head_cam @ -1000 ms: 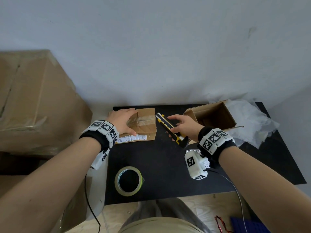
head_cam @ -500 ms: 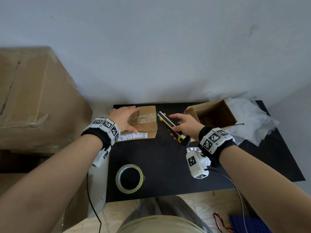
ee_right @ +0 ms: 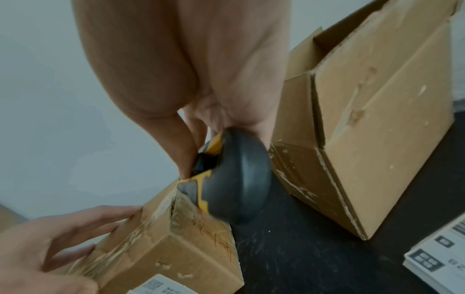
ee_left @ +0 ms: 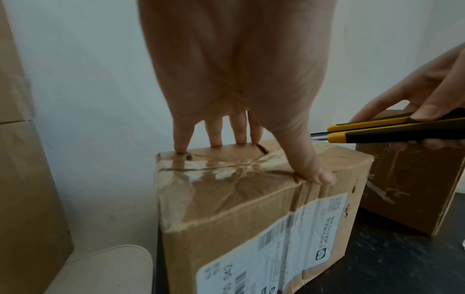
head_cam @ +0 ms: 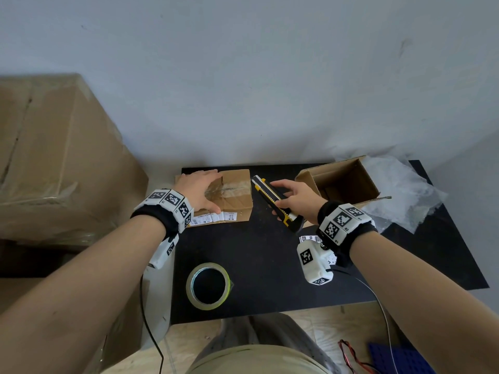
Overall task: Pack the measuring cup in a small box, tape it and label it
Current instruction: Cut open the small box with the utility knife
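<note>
A black bench stands against a grey wall. Left hand presses flat on the taped box at the far left corner; right hand grips a utility knife.

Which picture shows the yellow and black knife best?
The head view: the whole yellow and black utility knife shows there, gripped by the right hand. The left wrist view shows only its front end and blade tip. The right wrist view shows only its dark rear end, blurred.
</note>
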### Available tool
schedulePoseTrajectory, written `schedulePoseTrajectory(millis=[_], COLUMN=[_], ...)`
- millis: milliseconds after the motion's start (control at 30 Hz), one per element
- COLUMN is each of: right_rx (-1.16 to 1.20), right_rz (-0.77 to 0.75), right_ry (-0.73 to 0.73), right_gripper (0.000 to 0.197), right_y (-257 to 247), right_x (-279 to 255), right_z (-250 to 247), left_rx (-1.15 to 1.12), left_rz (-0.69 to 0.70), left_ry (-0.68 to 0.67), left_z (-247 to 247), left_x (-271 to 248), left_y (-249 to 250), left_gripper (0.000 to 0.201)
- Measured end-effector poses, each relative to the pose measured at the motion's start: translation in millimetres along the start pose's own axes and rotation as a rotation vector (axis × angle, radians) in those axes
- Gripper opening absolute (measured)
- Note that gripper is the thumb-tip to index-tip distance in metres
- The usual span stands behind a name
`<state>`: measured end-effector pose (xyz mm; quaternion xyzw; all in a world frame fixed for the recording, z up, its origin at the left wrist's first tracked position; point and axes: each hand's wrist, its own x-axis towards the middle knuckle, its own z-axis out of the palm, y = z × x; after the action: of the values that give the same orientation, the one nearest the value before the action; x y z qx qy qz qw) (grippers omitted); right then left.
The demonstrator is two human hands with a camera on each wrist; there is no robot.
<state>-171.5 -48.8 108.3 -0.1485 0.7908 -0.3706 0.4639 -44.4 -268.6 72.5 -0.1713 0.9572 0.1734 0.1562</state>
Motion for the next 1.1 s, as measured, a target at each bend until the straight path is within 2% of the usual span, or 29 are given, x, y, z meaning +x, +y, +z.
schedulePoseTrajectory(millis=[267, 567, 733, 867, 967, 1100], right_rx=[-0.091, -0.197, -0.119, -0.025, 0.0, 0.002], right_rz=[0.005, 0.03, 0.028, 0.002, -0.029, -0.062], right_ry=[-0.031, -0.13, -0.035, 0.049, 0.069, 0.058], right_gripper=[0.055, 0.053, 0.055, 0.055, 0.053, 0.052], right_y=[-4.6, 0.0, 7.5, 9.0, 7.2, 3.7], right_x=[-4.0, -16.3, -19.6, -18.9, -16.5, -13.2], right_z=[-2.7, -3.2, -6.0, -4.7, -0.6, 6.0], left_rx=[0.032, 0.05, 0.056, 0.071, 0.099, 0.141], left_rz=[0.002, -0.002, 0.005, -0.084, -0.088, -0.12], left_ry=[-0.008, -0.022, -0.015, -0.036, -0.05, -0.036], left_z=[-0.7, 0.3, -1.1, -0.2, -3.4, -12.0], left_x=[0.5, 5.9, 2.5, -7.7, -16.8, -23.9], left_y=[0.6, -4.1, -5.2, -4.9, -7.3, -6.5], left_gripper=[0.098, 0.1, 0.1, 0.096, 0.087, 0.09])
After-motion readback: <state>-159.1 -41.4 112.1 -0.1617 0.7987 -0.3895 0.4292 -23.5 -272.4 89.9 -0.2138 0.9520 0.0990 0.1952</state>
